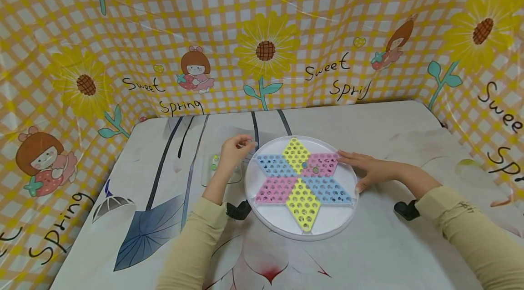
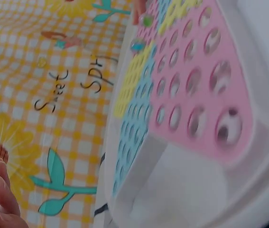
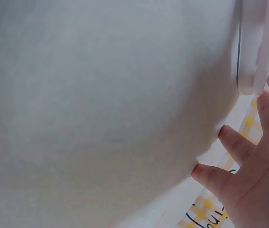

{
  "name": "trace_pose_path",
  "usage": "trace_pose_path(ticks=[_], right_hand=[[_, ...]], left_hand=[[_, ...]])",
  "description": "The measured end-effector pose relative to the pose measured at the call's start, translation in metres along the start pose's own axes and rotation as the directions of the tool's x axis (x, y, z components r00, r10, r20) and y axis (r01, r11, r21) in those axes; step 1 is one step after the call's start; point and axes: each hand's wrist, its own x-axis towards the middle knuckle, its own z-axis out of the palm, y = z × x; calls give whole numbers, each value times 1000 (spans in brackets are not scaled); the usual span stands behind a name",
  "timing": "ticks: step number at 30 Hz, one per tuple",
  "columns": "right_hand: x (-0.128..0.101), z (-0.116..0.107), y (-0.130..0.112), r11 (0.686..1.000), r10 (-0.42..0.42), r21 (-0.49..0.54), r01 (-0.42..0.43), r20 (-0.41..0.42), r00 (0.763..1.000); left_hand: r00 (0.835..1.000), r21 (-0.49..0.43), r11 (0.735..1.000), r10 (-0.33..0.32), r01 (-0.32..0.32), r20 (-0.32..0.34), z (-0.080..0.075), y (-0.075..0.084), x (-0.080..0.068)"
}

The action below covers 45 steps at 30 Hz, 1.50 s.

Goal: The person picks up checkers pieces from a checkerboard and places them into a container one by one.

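A round white Chinese checkers board (image 1: 270,224) lies on the table, its star of yellow, pink and blue sections full of holes. A blue marble (image 1: 304,165) and a greenish marble (image 1: 315,170) sit near the star's middle and its upper right pink section. My left hand (image 1: 235,151) is raised by the board's upper left rim, thumb and fingers drawn together; I cannot tell whether something small is between them. In the left wrist view, fingertips (image 2: 0,173) show at the lower left. My right hand (image 1: 370,168) rests at the right rim, fingers spread.
A clear plastic box (image 1: 204,183) with small marbles stands left of the board, partly behind the left forearm. The table (image 1: 380,253) bears a printed cloth with flowers and leaves. Checked sunflower fabric (image 1: 221,21) hangs at the back and both sides.
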Motion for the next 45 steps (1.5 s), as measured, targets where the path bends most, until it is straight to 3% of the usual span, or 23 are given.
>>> trace_pose_path(ticks=[6,9,13,20,29,36,45], right_hand=[[0,-1,-1,1000,-20,8,21,-2,1000],[0,0,-2,999,-35,13,35,-6,999],[0,1,-1,1000,-22,10,23,-5,1000],[0,1,0,1000,-12,3,12,-4,1000],[-1,0,-1,1000,-22,11,22,-1,1000],[1,2,3,1000,-16,5,16,-1,1000],[-1,1,3,1000,8,20,-8,2,1000]], left_hand=[[991,-27,999,39,-36,131,25,7,-3],[984,12,999,37,-40,177,39,10,-3],[976,64,996,43,-58,215,55,13,-2],[964,53,998,22,-37,266,75,16,-2],[941,126,991,1,-46,339,94,13,-4],[914,241,968,-36,-68,403,101,15,-3],[914,358,931,-83,-72,398,109,15,-2]])
